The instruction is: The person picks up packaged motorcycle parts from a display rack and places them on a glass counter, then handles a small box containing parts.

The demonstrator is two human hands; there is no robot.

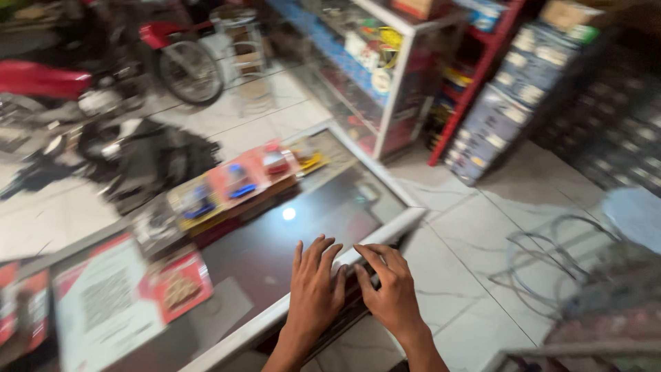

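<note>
My left hand (315, 289) lies flat with fingers spread on the near edge of a glass display counter (289, 241), its fingertips on the white frame. Just to its right, my right hand (394, 289) curls its fingers over the same edge, against a dark sliding panel beneath the frame. Neither hand holds a loose object. On the counter top lie red and yellow blister packs (237, 182) in a row and a red printed placard (110, 300) at the left. The picture is blurred by motion.
A second glass showcase (385, 62) with a white frame stands behind. Red shelving (475, 76) holds stacked boxes (506, 103) at the right. Motorbikes (103, 89) are parked at the back left. A coil of wire (558, 262) lies on the white tiled floor.
</note>
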